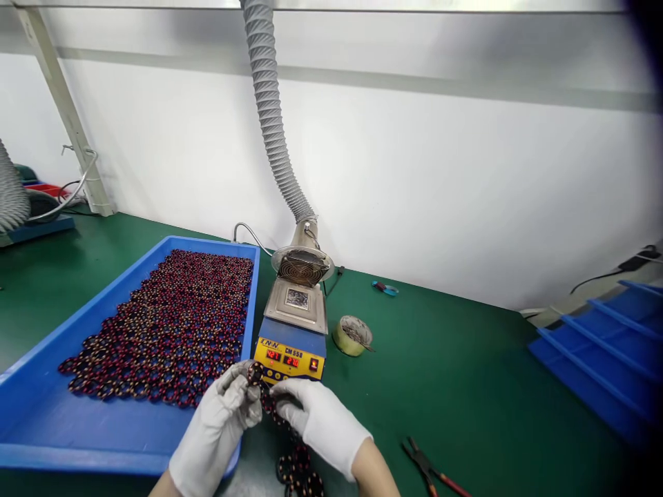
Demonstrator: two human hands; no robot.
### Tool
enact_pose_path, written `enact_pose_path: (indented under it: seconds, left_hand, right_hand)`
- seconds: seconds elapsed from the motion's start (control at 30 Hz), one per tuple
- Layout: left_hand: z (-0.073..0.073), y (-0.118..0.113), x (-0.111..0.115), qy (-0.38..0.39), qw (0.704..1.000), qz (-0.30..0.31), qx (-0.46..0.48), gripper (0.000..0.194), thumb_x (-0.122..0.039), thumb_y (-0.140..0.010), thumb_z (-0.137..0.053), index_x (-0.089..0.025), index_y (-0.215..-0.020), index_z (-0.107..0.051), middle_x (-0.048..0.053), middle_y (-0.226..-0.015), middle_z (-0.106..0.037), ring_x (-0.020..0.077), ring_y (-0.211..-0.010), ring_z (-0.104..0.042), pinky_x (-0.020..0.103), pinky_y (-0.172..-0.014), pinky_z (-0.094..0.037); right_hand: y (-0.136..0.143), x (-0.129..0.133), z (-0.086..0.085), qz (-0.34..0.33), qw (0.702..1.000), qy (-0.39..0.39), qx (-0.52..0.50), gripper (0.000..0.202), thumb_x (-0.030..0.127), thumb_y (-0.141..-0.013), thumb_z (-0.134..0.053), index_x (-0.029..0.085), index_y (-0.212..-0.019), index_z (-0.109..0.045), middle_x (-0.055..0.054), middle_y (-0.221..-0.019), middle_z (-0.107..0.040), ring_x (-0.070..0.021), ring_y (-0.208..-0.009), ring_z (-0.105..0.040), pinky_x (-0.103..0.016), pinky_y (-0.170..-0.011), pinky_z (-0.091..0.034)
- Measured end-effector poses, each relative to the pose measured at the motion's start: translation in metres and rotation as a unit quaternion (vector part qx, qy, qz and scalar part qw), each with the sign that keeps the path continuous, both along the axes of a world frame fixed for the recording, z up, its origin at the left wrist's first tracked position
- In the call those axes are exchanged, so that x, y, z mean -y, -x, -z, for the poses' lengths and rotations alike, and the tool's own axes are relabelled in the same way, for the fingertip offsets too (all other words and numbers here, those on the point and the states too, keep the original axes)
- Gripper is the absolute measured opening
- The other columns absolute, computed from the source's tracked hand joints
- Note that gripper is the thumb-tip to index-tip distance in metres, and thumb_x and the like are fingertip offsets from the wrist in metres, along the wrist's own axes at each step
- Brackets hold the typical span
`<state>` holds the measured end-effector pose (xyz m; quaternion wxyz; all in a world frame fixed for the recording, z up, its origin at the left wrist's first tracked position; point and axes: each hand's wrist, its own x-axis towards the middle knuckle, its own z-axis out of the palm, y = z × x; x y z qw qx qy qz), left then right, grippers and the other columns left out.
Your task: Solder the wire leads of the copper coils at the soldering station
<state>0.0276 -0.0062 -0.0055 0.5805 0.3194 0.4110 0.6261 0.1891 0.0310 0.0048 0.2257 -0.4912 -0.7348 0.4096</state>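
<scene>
One strand of dark, copper-flecked rings (298,473) occupies us in the head view, running from between the two hands down toward the bottom edge, in front of the yellow-faced heating unit (290,357) and just beside the blue tray (129,464). We judge it light, each ring stiff in itself but the whole limp where one ring meets the next, so it should sag and swing from any point of hold. The surface looks smooth and could slide a little under cloth; any thin wire ends would probably bend easily. We would take hold of a single ring by its rim, close to the spot being worked, and let the rest hang.

The left hand (220,417), gloved in white, grasps the end ring (255,373) between thumb and fingers, its wrist low and the ring turned up toward us. The right hand (324,421), also gloved, reaches in from the other side, palm down, with fingers bent toward the strand just below that ring. We cannot tell whether its fingertips actually pinch anything. Many similar rings (181,324) lie massed in the tray; pliers (425,466) rest on the green bench (481,386).
</scene>
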Motion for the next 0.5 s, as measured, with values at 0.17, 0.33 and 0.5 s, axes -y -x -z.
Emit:
enact_pose_path:
  seconds: [0.17, 0.33, 0.5]
  left_hand:
    - [-0.023, -0.008, -0.004, -0.069, 0.991, 0.0, -0.114, 0.019, -0.03, -0.071, -0.068, -0.017, -0.085, -0.066, 0.002, -0.071, -0.067, 0.0129, -0.062, -0.061, 0.023, -0.058, -0.048]
    - [-0.046, -0.025, -0.006, -0.425, 0.737, -0.147, -0.505, 0.032, -0.012, -0.077, -0.057, -0.023, -0.107, -0.058, 0.001, -0.076, -0.067, 0.0142, -0.066, -0.059, 0.027, -0.062, -0.047]
    - [-0.06, -0.039, -0.008, -0.424, 0.673, -0.215, -0.567, 0.046, -0.019, -0.076, -0.061, -0.021, -0.119, -0.045, 0.008, -0.095, -0.061, 0.0202, -0.084, -0.057, 0.034, -0.074, -0.048]
  right_hand:
    - [0.013, 0.011, -0.02, 0.088, 0.937, -0.003, -0.339, 0.029, 0.036, -0.071, -0.065, 0.022, -0.095, -0.061, -0.007, -0.093, -0.068, -0.0223, -0.086, -0.064, -0.036, -0.08, -0.049]
    - [0.018, 0.013, -0.012, 0.192, 0.829, -0.034, -0.524, 0.041, 0.039, -0.057, -0.077, 0.025, -0.092, -0.06, -0.008, -0.088, -0.068, -0.024, -0.077, -0.065, -0.038, -0.071, -0.054]
    - [-0.009, 0.007, -0.019, 0.186, 0.812, -0.097, -0.545, 0.034, 0.048, -0.06, -0.073, 0.022, -0.081, -0.064, -0.008, -0.077, -0.068, -0.0225, -0.065, -0.064, -0.037, -0.061, -0.053]
